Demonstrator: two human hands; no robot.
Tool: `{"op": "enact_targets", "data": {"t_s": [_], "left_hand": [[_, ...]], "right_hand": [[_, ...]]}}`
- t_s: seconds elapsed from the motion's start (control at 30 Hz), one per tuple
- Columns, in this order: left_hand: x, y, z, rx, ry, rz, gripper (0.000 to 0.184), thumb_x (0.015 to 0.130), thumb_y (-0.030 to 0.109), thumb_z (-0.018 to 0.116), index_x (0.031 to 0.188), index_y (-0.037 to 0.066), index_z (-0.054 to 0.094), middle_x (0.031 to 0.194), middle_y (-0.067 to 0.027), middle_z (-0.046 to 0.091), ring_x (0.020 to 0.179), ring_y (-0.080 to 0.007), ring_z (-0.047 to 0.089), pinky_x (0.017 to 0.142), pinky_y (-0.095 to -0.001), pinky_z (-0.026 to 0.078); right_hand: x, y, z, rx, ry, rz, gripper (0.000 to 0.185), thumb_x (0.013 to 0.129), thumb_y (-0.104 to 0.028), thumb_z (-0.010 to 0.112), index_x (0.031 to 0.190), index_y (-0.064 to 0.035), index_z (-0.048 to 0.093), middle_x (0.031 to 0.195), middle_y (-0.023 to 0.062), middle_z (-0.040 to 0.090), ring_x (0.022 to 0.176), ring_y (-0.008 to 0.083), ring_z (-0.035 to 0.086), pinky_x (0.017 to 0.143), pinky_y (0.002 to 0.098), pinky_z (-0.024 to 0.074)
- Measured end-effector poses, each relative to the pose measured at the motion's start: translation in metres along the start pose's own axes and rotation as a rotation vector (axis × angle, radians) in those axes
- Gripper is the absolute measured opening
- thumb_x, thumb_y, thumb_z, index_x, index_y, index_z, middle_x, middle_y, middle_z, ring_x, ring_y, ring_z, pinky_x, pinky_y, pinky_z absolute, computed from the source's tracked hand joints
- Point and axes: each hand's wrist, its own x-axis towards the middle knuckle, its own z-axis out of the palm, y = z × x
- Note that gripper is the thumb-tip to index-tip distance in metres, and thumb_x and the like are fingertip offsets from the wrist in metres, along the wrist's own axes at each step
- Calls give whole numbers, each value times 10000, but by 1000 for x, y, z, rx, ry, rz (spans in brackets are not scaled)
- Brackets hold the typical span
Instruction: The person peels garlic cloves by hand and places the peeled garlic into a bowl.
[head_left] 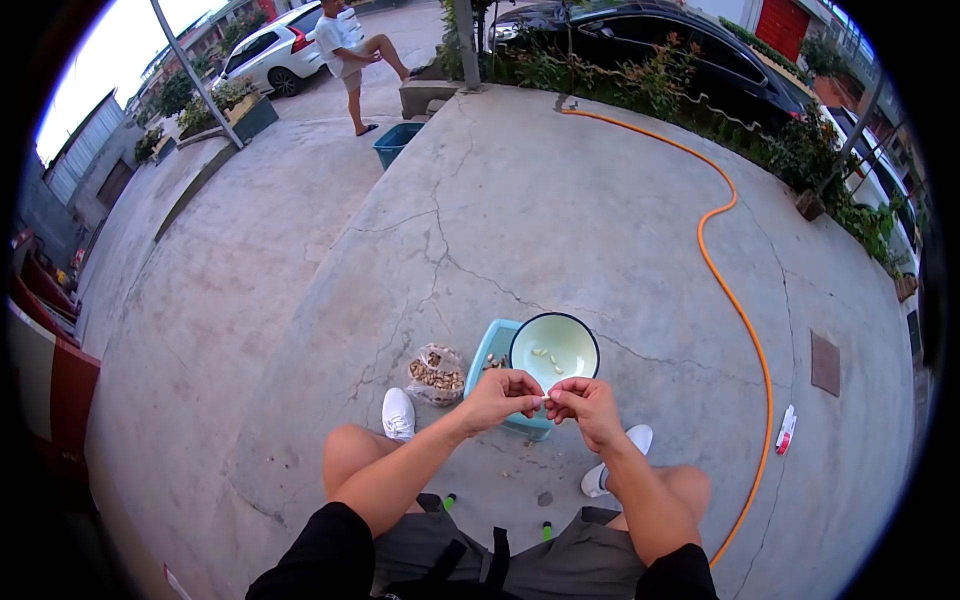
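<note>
My left hand (506, 393) and my right hand (586, 405) meet in front of me, both closed, pinching a small pale garlic clove (546, 398) between their fingertips. Just beyond them is a white enamel bowl (577, 338) with a dark rim, holding several peeled garlic cloves (541, 352). The bowl rests partly over a light blue plastic basin (478, 372); a few unpeeled cloves (497, 360) show inside it, partly hidden by my left hand. To the left, a clear plastic bag (437, 378) full of unpeeled garlic cloves stands open on the concrete.
An orange hose (735, 290) winds along the right side. A red-and-white packet (787, 430) lies beyond it, near a square floor plate (825, 362). A teal bin (397, 140) stands at the raised slab's far edge, near another person (345, 50). Parked cars and plants line the back.
</note>
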Motion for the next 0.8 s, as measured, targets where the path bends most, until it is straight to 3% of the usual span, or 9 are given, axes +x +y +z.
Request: {"op": "enact_targets", "data": {"t_s": [0.3, 0.8], "left_hand": [[-1, 1, 3, -17, 8, 21, 128, 889, 48, 716, 996, -18, 688, 898, -65, 706, 794, -109, 652, 734, -246, 528], [-1, 4, 2, -59, 126, 66, 83, 899, 48, 706, 938, -22, 688, 856, -71, 706, 746, -113, 649, 706, -239, 520]], "right_hand": [[-2, 4, 3, -123, -10, -25, 130, 901, -98, 716, 934, 20, 674, 788, 77, 693, 670, 127, 653, 589, 242, 501], [-4, -4, 7, 146, -27, 28, 102, 884, -6, 692, 976, 36, 683, 866, 122, 713, 744, 177, 683, 675, 291, 556]]}}
